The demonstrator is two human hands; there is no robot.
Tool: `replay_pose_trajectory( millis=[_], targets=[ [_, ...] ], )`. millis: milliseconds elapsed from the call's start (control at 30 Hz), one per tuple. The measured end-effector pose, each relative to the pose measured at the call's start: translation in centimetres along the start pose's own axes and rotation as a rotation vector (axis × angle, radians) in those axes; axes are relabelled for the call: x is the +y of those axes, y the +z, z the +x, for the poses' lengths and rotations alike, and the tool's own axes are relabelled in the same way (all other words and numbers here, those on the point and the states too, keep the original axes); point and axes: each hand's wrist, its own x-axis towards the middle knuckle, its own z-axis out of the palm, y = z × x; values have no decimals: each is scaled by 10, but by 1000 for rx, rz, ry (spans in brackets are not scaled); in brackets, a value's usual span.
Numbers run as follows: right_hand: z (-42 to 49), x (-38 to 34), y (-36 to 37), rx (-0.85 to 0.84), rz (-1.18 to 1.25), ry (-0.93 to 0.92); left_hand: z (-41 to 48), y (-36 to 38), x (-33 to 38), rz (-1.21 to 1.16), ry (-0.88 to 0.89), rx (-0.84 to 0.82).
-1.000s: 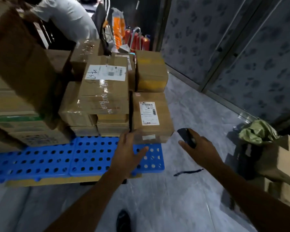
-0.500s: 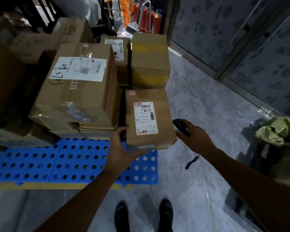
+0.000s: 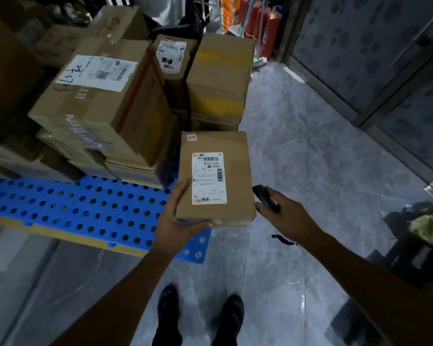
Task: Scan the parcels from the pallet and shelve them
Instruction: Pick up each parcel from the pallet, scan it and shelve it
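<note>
A small brown parcel (image 3: 235, 171) with a white barcode label facing up sits at the right corner of the blue perforated pallet (image 3: 85, 208). My left hand (image 3: 178, 218) grips its near left corner, thumb on top and fingers under the front edge. My right hand (image 3: 285, 216) holds a black handheld scanner (image 3: 265, 197) just right of the parcel, its nose pointing toward the box. More cardboard parcels are stacked on the pallet behind: a large labelled one (image 3: 105, 96) at left and a yellow-taped one (image 3: 220, 78) at the back.
Grey tiled floor lies to the right, bounded by a patterned wall with metal frames (image 3: 360, 71). Red fire extinguishers (image 3: 268, 28) stand at the far end. Boxes and a green bag (image 3: 430, 228) sit at the right edge. My shoes (image 3: 200, 315) are below.
I have stepped closer and leaned over the pallet. My left hand has moved from the air onto the small parcel's corner and taken hold. My right hand with the scanner has stayed beside it.
</note>
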Motion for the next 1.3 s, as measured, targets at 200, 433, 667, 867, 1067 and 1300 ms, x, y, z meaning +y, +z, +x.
replay_pose_trajectory(
  millis=[200, 433, 667, 867, 1067, 1300],
  targets=[
    [-20, -13, -24, -143, 154, 193, -23, 9, 22, -3, -3, 60],
    [-70, -66, -89, -334, 369, 270, -58, -15, 53, 137, 101, 5],
    [-148, -131, -80, -518, -677, -171, -144, -60, 52, 248, 201, -17],
    [-203, -174, -66, -558, -1018, -164, -210, -106, 40, 326, 187, 43],
    [-238, -213, -52, -681, -1118, -191, -250, -139, 31, 349, 206, 143],
    [-246, -202, -28, -500, -898, -380, -281, -160, 45, 265, 196, 229]
  ],
)
